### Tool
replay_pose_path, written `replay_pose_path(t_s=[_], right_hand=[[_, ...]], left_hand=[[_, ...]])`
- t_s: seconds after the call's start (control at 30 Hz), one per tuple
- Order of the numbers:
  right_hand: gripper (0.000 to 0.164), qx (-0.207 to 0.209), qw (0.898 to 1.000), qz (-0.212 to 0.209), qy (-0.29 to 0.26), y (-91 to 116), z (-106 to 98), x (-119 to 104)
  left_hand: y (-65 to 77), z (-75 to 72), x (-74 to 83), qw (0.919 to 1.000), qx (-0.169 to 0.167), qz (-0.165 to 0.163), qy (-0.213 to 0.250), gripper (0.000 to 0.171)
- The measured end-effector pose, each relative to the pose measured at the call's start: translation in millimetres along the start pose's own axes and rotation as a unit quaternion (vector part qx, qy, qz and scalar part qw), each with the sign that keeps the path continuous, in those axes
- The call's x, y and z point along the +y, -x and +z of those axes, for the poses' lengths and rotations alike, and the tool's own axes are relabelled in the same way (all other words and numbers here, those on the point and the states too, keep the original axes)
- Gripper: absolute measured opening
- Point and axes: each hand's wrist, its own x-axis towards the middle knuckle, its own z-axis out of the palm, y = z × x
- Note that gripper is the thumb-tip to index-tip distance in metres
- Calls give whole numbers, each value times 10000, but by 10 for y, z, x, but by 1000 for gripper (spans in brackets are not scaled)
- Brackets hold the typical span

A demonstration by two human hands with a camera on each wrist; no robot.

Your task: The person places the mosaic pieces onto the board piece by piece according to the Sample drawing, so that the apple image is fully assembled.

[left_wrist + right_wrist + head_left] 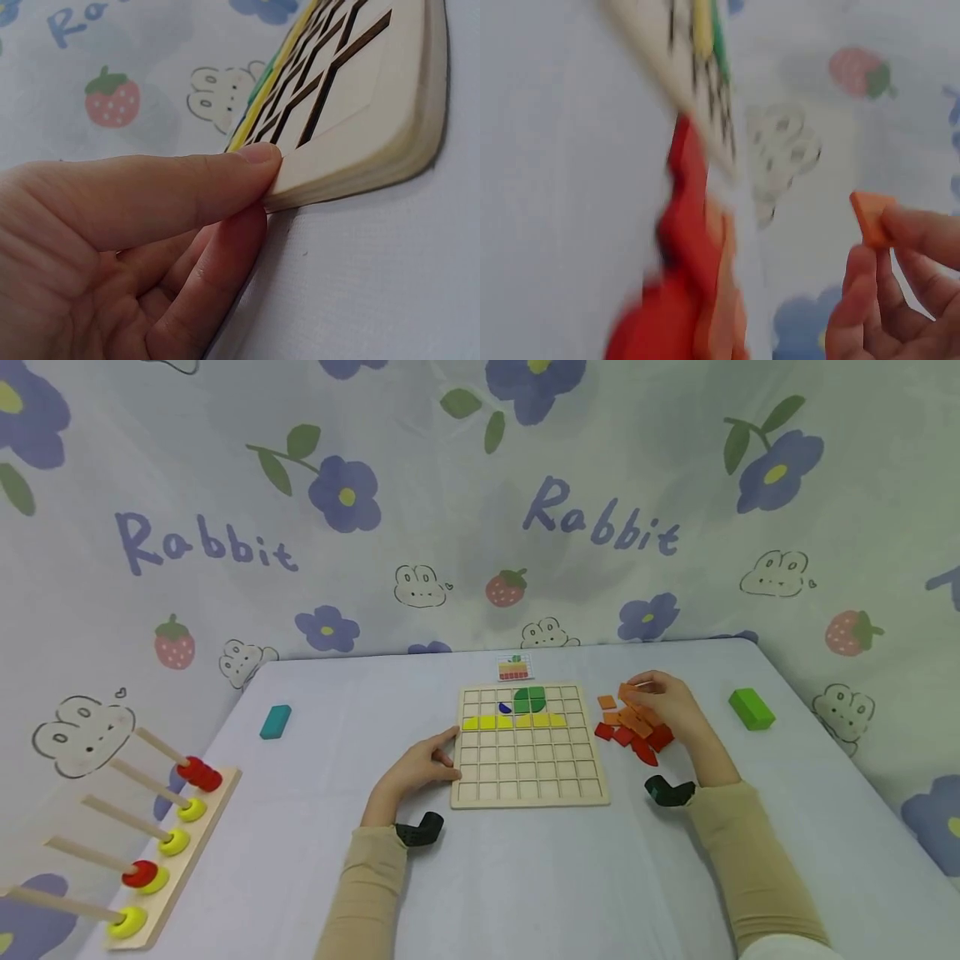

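Note:
A square wooden grid board [532,789] lies on the table, with a row of yellow pieces [487,722], a green shape [529,699] and a small blue piece [505,707] set in it. At the board's left edge, my left hand [416,766] grips the rim; the left wrist view shows the thumb [251,157] on top near the corner. My right hand [672,706] pinches an orange tile [871,219] between thumb and fingers, raised above a pile of orange tiles [634,722] and red pieces [643,752] right of the board.
Behind the board lies a small picture card [514,667]. A teal block [275,722] is at the far left, a green block [752,709] at the right. Front left stands a wooden peg rack [191,852] with red and yellow rings. A patterned cloth hangs behind.

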Motion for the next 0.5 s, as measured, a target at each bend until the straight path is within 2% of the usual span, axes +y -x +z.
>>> replay_pose_path(t_s=[0.1,0.23,0.37,0.5], right_hand=[[43,-507,9954,65,-809,-29,172,-142],[40,-894,9862,304,-1361,-81,396,-211],[36,-1067,9847,409,-1316,-117,542,-194],[32,-967,9913,431,-788,-123,633,-136]], left_hand=[[-17,-4,1,10000,19,22,-47,83],[-21,-5,-17,10000,16,32,-65,84],[-6,4,-21,10000,9,18,-76,84],[5,6,-7,9999,88,-12,-75,83]])
